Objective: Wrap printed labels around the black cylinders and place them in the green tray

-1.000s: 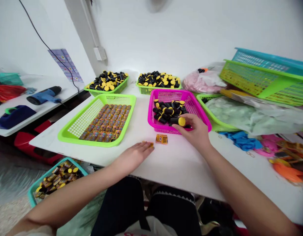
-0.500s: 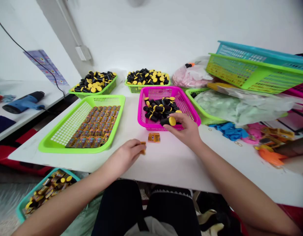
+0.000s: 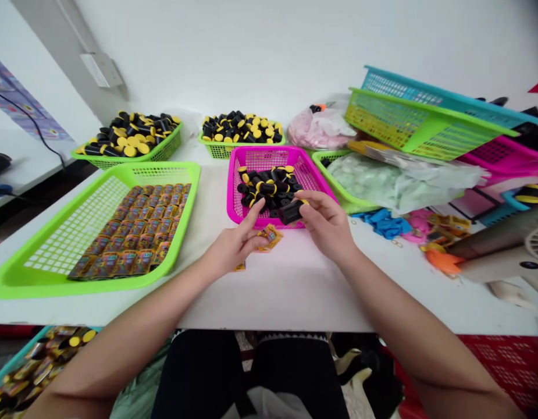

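My right hand (image 3: 323,224) grips a black cylinder (image 3: 291,212) with a yellow end, over the front rim of the pink basket (image 3: 237,216). Black and yellow cylinders (image 3: 269,185) lie heaped in that basket. Just left of it, my left hand (image 3: 234,241) holds a small orange printed wrapper (image 3: 269,237) between thumb and fingers, its index finger pointing up toward the basket. Part of another orange piece (image 3: 239,266) shows on the white table (image 3: 277,291) below my left hand.
At the left, a green basket (image 3: 188,215) holds rows of orange packets (image 3: 140,227). Two green baskets of cylinders (image 3: 133,137) (image 3: 242,128) stand behind. Stacked baskets (image 3: 421,122), plastic bags (image 3: 395,180) and blue pieces (image 3: 384,223) are at the right. A teal basket (image 3: 15,364) sits below the table.
The view has shifted right. My left hand has moved toward the pink basket and now holds the wrapper beside the cylinder. The cylinder in my right hand has turned, showing less yellow.
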Motion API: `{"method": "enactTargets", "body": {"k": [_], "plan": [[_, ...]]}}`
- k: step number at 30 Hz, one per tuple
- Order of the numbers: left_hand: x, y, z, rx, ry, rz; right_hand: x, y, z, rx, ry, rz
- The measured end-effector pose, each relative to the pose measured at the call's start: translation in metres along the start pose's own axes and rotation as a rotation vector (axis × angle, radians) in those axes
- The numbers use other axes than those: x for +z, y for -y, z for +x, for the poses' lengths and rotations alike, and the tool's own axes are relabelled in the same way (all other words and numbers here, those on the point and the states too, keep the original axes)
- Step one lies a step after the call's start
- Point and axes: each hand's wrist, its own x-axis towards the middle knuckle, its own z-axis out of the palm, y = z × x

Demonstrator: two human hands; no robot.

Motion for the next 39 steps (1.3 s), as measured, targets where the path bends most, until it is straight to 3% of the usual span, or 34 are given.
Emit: {"method": "enactTargets", "body": {"k": [2,5,8,15,22,25,29,33,39], "plan": [[0.001,0.003,-0.003,0.058,0.032,0.002,0.001,0.003,-0.001,0.021,0.067,0.009],[0.001,0.004,-0.004,0.073,-0.008,-0.031,0.004,0.004,-0.002,0.036,0.123,0.032],[0.000,0.004,-0.002,0.038,-0.073,-0.018,0.005,0.001,-0.004,0.038,0.107,0.082],[0.001,0.007,-0.003,0.054,-0.082,0.098,0.006,-0.003,-0.007,0.033,0.159,0.193],[0.000,0.006,-0.007,0.060,-0.116,-0.052,0.005,0.004,-0.005,0.005,0.153,0.057],[0.003,0.001,-0.007,0.011,-0.089,-0.269,0.004,0.005,-0.004,-0.056,0.194,-0.037],[0.009,-0.004,-0.005,0.035,-0.084,-0.536,0.008,0.001,-0.005,-0.046,0.362,0.026],[0.008,-0.005,-0.005,0.041,-0.078,-0.479,0.010,0.002,-0.007,-0.048,0.390,0.017],[0.000,-0.010,-0.008,0.095,0.073,-0.381,0.011,0.007,-0.010,-0.186,0.373,-0.076]]}}
